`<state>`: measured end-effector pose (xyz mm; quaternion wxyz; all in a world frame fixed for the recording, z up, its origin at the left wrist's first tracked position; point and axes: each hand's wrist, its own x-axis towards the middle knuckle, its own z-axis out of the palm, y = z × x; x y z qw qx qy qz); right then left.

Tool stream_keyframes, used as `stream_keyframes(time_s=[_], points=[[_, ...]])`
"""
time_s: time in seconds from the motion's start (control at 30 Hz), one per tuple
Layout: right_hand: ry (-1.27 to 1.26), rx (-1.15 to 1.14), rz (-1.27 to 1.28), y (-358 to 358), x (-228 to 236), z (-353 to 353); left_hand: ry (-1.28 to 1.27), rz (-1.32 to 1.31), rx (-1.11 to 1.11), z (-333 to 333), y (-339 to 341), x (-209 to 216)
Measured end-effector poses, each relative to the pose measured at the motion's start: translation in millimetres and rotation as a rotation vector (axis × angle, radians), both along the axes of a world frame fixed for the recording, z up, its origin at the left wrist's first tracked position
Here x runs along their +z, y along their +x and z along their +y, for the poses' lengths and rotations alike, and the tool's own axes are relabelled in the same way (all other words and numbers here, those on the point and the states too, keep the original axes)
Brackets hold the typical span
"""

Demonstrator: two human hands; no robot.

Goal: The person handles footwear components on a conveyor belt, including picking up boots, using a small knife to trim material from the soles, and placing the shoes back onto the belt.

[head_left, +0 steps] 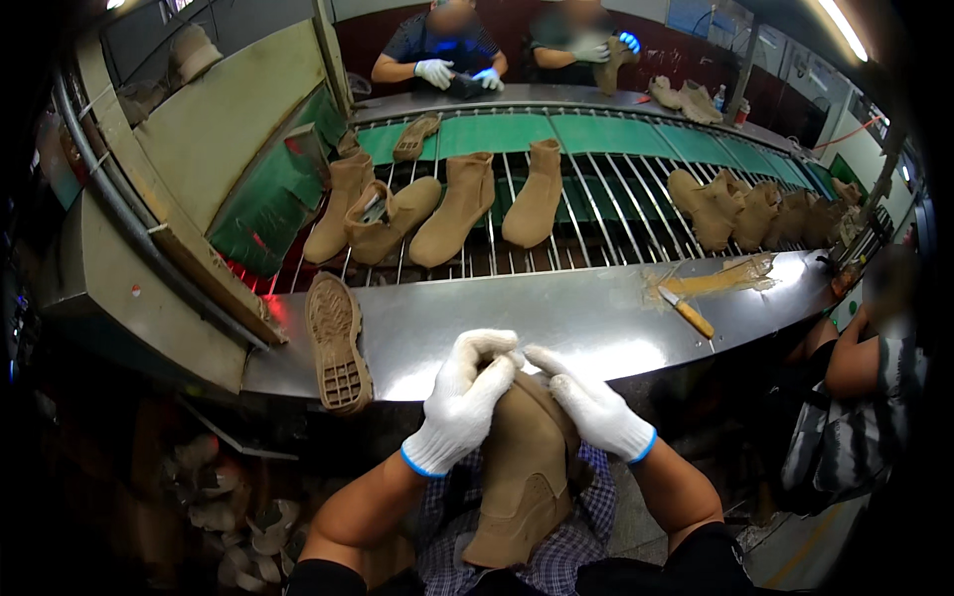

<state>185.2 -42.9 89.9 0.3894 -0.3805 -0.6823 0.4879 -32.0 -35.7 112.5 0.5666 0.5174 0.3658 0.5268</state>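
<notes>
A tan ankle boot (522,457) stands tilted on my lap, its upper end between my two hands and a stitched curved panel near its lower end. My left hand (462,402), in a white knit glove with a blue cuff, is closed on the boot's upper end, fingers curled in a pinch. From the other side my right hand (596,412), gloved the same way, grips the boot's edge, its fingertips close to the left ones. Whatever small thing may be between the fingertips is too small to make out. Left of my hands, a brown treaded sole (338,343) rests on the metal ledge.
A wood-handled knife (688,313) lies on the steel ledge (556,323), beside a brown glue-like smear (720,278). Behind are a metal rod rack (596,204) with several tan boots (455,209) and a green belt (487,134). Two gloved people work opposite; another person sits at right.
</notes>
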Motion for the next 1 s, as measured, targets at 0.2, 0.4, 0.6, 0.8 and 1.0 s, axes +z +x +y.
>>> stream_keyframes(time_s=[0.2, 0.4, 0.6, 0.8, 1.0], points=[[0.129, 0.138, -0.491, -6, 28, 5, -0.039, 0.000, 0.040, -3, 1, -6], [0.338, 0.021, -0.451, -15, 68, -1, -0.193, -0.513, 0.016, 1, -10, 7], [0.683, -0.094, -0.003, 4, 79, -17, -0.613, -0.420, -0.375, -24, -66, -99], [0.229, 0.248, 0.333, 35, 71, 35, -0.432, -0.328, -0.137, -28, -105, -32], [0.158, 0.098, 0.411, 28, 38, 75, 0.546, 1.211, -0.129, 28, -77, 124]])
